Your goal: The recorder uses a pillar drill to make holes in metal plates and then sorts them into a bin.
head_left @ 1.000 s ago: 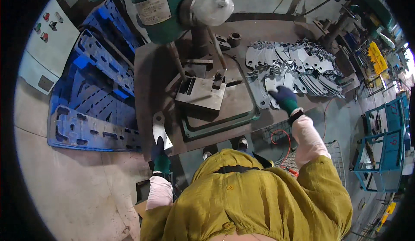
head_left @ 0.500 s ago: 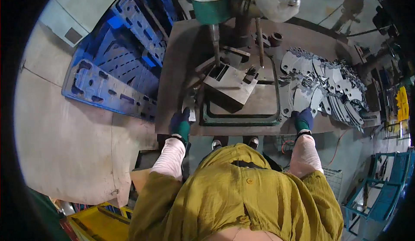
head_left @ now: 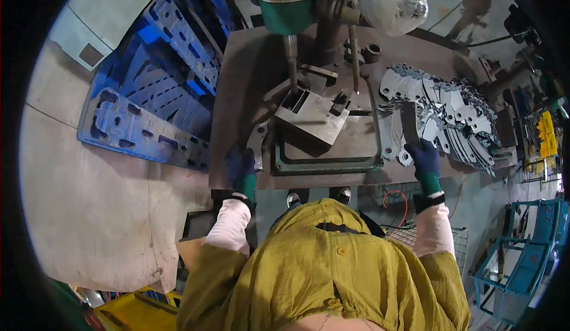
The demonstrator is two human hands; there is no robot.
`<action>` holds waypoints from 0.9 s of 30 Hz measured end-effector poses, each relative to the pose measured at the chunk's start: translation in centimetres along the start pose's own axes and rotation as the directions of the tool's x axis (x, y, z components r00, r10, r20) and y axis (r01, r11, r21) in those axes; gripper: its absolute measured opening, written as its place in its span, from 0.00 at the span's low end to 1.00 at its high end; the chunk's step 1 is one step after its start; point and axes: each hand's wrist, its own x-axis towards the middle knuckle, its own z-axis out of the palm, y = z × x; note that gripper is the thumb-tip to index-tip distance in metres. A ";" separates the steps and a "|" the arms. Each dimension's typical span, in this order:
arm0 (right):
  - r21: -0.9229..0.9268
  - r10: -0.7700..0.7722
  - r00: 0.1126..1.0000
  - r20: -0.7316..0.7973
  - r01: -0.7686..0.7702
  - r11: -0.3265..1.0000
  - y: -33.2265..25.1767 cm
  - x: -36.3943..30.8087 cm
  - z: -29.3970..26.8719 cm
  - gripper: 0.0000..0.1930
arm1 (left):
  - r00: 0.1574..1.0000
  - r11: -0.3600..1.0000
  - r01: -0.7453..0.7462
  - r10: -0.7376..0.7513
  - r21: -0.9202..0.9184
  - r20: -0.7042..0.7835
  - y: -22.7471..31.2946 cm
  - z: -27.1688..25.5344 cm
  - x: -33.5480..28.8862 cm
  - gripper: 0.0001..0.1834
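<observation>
My left hand [head_left: 240, 166], in a dark blue glove, grips the lower end of a curved flat metal plate [head_left: 257, 143] lying on the steel work table [head_left: 237, 81], left of the press die block [head_left: 312, 116]. My right hand [head_left: 423, 156], also gloved, holds a dark flat metal plate [head_left: 409, 123] upright at the near edge of a pile of several similar cut plates [head_left: 445, 108]. The green press machine [head_left: 285, 1] stands over the die, with its rods coming down onto the block.
A blue plastic pallet [head_left: 148, 99] leans at the left of the table, next to a grey control box [head_left: 104, 16]. A bagged part [head_left: 392, 4] hangs on the machine. Blue racks [head_left: 516, 260] stand at the right, a yellow crate [head_left: 127, 310] at the lower left.
My left hand moved from the table's front edge up onto the curved plate. My right hand reached into the pile and lifted a plate. The view shifted closer over the table.
</observation>
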 end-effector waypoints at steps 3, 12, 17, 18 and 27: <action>-0.379 -0.517 0.851 0.095 0.511 0.771 -6.7 -2.6 -0.6 0.18 | 0.888 0.978 0.031 0.068 -0.208 0.455 3.2 -0.2 -0.2 0.29; -0.483 -0.901 0.285 0.328 0.870 0.099 -17.9 -3.8 9.5 0.21 | 0.123 0.583 0.543 0.656 -0.604 0.744 17.6 -6.7 -5.2 0.28; -0.402 -0.828 0.360 0.430 0.898 0.181 -21.8 -1.6 10.0 0.22 | 0.372 0.675 0.512 0.383 -0.531 0.846 15.7 -6.9 -5.8 0.30; -0.158 -0.754 0.525 0.395 0.847 0.507 -21.7 -0.8 9.5 0.22 | 0.421 0.737 0.425 0.354 -0.526 0.835 15.4 -6.2 -5.1 0.30; 0.726 -0.464 0.566 0.681 -0.606 0.325 -35.2 1.4 3.5 0.21 | 0.696 0.502 0.554 0.159 -0.664 0.700 18.9 -5.8 -1.3 0.21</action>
